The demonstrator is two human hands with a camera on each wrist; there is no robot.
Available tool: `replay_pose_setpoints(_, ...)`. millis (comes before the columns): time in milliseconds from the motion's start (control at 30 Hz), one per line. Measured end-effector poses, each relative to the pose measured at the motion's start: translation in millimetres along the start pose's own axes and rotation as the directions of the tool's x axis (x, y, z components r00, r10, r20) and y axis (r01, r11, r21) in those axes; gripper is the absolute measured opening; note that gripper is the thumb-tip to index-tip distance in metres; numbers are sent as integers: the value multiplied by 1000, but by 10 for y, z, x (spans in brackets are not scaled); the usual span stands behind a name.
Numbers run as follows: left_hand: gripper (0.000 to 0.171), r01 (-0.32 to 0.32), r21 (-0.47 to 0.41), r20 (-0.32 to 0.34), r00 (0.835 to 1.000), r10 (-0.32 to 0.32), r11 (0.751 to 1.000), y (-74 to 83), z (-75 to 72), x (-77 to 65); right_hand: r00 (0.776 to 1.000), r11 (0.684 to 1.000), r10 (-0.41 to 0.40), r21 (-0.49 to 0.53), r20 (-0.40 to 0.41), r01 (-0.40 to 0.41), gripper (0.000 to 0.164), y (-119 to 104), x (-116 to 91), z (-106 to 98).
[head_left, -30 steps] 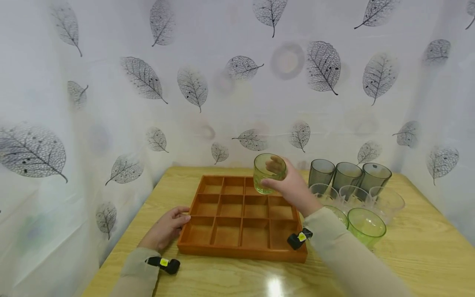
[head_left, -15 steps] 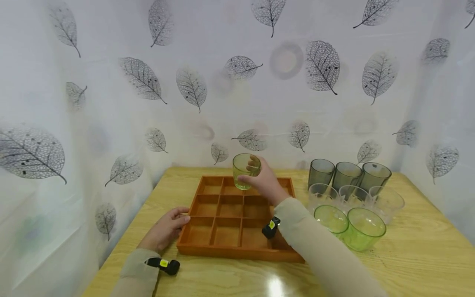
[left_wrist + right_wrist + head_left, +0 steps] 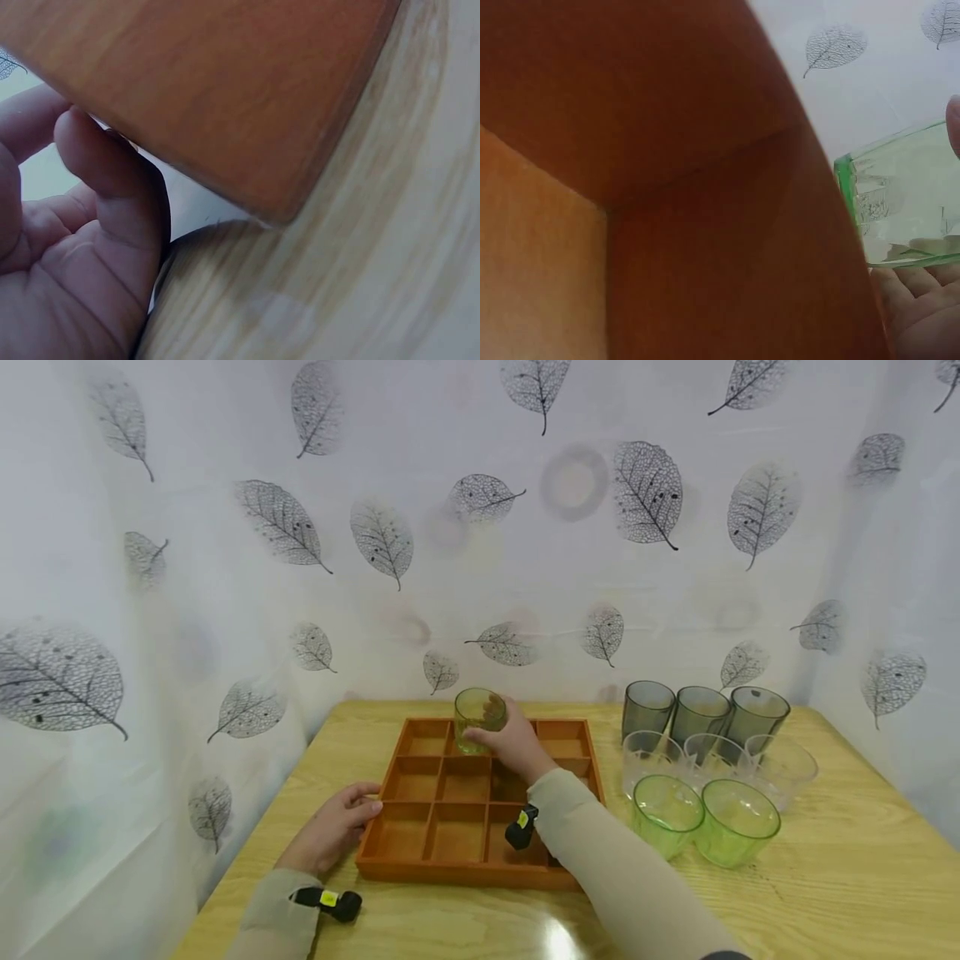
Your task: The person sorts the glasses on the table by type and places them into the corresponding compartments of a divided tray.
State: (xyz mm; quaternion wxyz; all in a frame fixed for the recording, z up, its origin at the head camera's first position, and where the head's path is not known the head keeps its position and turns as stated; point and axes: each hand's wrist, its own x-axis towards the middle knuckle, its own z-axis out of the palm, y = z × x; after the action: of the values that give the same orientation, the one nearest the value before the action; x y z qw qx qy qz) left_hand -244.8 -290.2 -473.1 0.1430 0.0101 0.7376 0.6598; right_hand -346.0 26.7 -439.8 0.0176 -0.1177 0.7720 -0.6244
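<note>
While the right hand [image 3: 519, 745] grips a green glass [image 3: 468, 717] over the far row of a wooden tray [image 3: 465, 873], mid-frame, the relaxed left hand [image 3: 333, 828] touches its edge.

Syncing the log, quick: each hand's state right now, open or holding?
Left hand: open, touching the left edge of the brown rectangular wooden tray.
Right hand: closed, holding a transparent green round cup.
</note>
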Motion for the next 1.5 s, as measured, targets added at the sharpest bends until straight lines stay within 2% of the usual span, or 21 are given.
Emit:
replay_pose_setpoints(300,51,-12,0,10,1000,12,1000,-15,-24,-2,1000,992,-8,-123,28,11,97,19,-13,67)
replay_pose_setpoints(600,51,-9,-1,4,1000,9,1000,-4,-26,2,1000,963,4,-270,4,-3,100,3,-3,99)
replay_pose_setpoints(867,50,-12,-6,11,1000,13,1000,-2,-11,-16,1000,936,27,-350,-1,-25,102,37,0,123)
replay_pose_setpoints(1500,51,-1,-18,12,1000,1,1000,-33,1,0,999,941,29,-339,21,-20,88,60,-40,89)
